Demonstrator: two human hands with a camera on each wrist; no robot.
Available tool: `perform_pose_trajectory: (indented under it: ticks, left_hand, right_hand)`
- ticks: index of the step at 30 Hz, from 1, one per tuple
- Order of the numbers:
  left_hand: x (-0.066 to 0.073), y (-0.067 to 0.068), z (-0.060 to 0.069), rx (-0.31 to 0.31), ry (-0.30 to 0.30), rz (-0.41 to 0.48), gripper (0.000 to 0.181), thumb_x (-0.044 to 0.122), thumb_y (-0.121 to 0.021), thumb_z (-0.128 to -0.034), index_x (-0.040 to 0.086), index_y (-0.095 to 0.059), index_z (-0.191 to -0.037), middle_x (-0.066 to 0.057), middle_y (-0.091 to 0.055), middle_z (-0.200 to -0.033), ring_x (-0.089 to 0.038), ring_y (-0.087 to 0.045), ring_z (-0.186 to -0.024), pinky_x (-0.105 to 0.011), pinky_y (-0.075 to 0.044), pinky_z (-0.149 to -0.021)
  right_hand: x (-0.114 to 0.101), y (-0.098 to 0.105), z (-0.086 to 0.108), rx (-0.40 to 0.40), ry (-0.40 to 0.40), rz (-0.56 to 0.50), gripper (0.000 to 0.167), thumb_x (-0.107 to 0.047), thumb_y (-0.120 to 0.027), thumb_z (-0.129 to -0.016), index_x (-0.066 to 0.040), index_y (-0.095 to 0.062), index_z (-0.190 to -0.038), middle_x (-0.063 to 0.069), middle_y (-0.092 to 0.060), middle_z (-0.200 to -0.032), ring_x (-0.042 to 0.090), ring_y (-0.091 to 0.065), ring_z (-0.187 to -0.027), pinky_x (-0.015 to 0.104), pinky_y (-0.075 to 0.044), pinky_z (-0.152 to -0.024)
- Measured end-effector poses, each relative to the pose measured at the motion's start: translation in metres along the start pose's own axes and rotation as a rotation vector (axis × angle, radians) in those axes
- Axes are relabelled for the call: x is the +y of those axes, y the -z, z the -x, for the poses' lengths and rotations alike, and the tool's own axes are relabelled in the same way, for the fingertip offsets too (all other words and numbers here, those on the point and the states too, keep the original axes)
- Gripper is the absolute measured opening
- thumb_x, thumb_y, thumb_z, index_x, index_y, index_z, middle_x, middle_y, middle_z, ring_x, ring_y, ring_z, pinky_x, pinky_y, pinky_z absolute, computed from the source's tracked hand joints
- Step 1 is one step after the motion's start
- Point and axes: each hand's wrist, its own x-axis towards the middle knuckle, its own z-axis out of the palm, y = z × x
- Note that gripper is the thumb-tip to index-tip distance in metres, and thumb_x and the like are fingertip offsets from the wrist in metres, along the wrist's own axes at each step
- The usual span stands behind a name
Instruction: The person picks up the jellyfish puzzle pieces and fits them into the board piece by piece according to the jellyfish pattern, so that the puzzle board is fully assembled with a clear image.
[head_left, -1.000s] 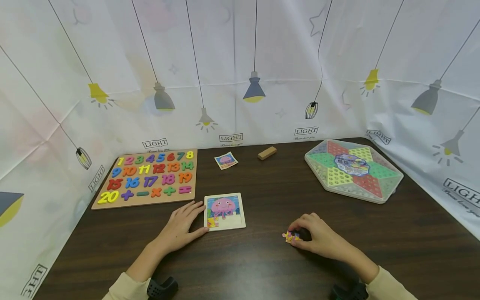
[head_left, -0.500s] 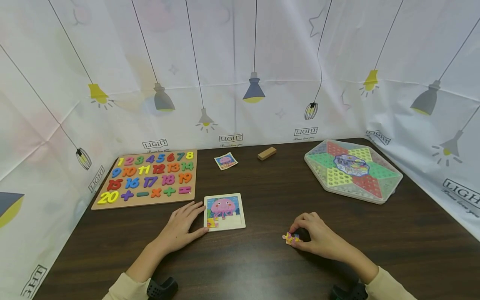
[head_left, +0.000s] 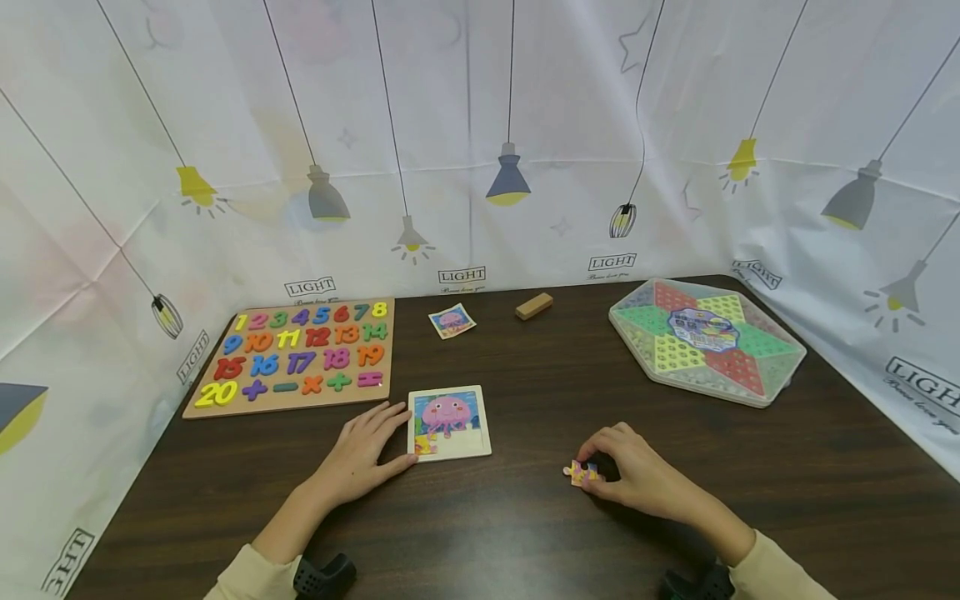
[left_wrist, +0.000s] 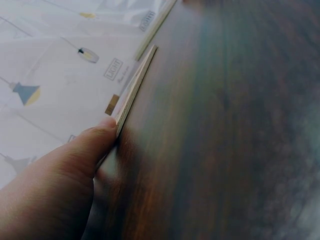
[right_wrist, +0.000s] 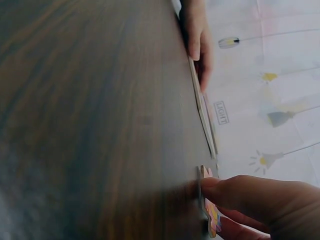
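Observation:
A small framed jigsaw puzzle (head_left: 450, 450) with a pink jellyfish picture lies flat in the middle of the head view. Its lower right part shows bare backing. My left hand (head_left: 362, 457) rests at its left side, fingers fairly straight, thumb at the near left corner; the left wrist view has that thumb (left_wrist: 95, 142) against the frame's edge. To the right, my right hand (head_left: 637, 471) pinches a yellow and pink jigsaw piece (head_left: 582, 473) between thumb and fingers, close to the tabletop. In the right wrist view, the piece (right_wrist: 212, 220) is seen nearly edge-on.
A wooden number board (head_left: 300, 358) lies at the back left. A little jellyfish picture card (head_left: 452, 322) and a wooden block (head_left: 534, 307) are at the back. A hexagonal plastic game box (head_left: 705, 342) sits at the back right. Behind the dark table (head_left: 495, 533) hangs a lamp-print cloth.
The jigsaw piece has turned slightly in my right hand's pinch and shifted a touch. My left hand and the framed puzzle have stayed where they were.

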Motion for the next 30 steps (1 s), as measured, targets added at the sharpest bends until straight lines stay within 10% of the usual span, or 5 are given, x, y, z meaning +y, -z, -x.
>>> perform_pose_trajectory:
  ticks: [30]
  left_hand:
    - [0.000, 0.002, 0.001, 0.008, -0.020, 0.002, 0.070, 0.059, -0.048, -0.0856, 0.015, -0.040, -0.140, -0.007, -0.034, -0.144, -0.030, -0.026, -0.133, -0.056, -0.022, -0.100]
  right_hand:
    - [-0.014, -0.012, -0.057, 0.005, 0.093, -0.005, 0.021, -0.022, -0.073, -0.077, -0.014, -0.065, -0.095, -0.008, -0.061, -0.092, 0.010, -0.046, -0.086, 0.033, -0.043, -0.076]
